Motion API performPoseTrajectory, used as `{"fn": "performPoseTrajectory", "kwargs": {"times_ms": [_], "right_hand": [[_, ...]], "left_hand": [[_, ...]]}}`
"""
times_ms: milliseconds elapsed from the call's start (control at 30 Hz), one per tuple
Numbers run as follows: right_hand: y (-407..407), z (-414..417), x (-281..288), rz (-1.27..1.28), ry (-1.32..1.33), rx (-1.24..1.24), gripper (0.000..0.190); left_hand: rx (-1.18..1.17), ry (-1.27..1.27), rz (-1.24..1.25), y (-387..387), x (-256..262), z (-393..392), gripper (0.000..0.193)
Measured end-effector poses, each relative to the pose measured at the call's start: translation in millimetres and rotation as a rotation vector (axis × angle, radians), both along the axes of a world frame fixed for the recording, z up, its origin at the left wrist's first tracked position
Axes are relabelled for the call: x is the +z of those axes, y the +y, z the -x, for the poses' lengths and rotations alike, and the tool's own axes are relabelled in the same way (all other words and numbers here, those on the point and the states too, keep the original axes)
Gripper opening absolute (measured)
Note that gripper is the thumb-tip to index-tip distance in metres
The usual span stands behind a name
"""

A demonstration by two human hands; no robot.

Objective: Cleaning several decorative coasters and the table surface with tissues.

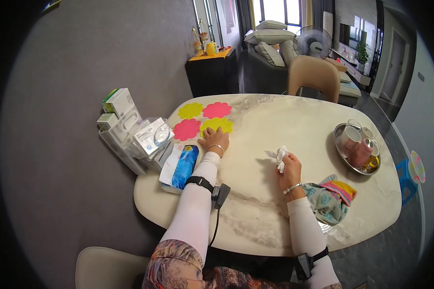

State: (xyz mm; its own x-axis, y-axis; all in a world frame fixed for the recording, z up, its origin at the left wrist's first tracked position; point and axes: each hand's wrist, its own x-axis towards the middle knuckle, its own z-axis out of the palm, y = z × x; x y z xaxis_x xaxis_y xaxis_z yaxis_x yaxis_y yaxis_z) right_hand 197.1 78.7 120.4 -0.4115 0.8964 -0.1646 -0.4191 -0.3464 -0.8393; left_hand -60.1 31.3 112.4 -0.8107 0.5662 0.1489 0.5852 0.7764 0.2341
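My left hand (215, 140) rests with spread fingers on the near edge of a yellow-green flower-shaped mat (218, 124). Beside that mat lie a near pink mat (187, 130), a far pink mat (217, 110) and another yellow-green mat (190, 110), all flat on the marble-patterned table (260, 130). Over the table's middle, my right hand (290, 171) grips a crumpled white tissue (281, 159), one end of which sticks out to the left. A blue-and-white tissue pack (185, 166) is just left of my left forearm.
Boxes stand in a clear plastic organizer (119, 150) at the left. At the right, a round metal tray (338, 144) holds glasses, a pink flask and a yellow-handled cup. A patterned cloth (327, 202) lies bunched by my right wrist. A tan chair (313, 74) stands at the far edge.
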Motion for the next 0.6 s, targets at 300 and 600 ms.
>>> {"fn": "performPoseTrajectory", "kwargs": {"times_ms": [300,600], "right_hand": [[18.2,9.2,-28.6,-0.066,-0.002,0.004,0.014],[8.8,3.6,-25.9,-0.805,-0.588,-0.214,0.013]], "left_hand": [[0.003,-0.027,-0.017,-2.1,-8.6,11.9,0.058],[-0.786,-0.455,-0.425,-55.1,-15.8,-74.5,0.062]]}}
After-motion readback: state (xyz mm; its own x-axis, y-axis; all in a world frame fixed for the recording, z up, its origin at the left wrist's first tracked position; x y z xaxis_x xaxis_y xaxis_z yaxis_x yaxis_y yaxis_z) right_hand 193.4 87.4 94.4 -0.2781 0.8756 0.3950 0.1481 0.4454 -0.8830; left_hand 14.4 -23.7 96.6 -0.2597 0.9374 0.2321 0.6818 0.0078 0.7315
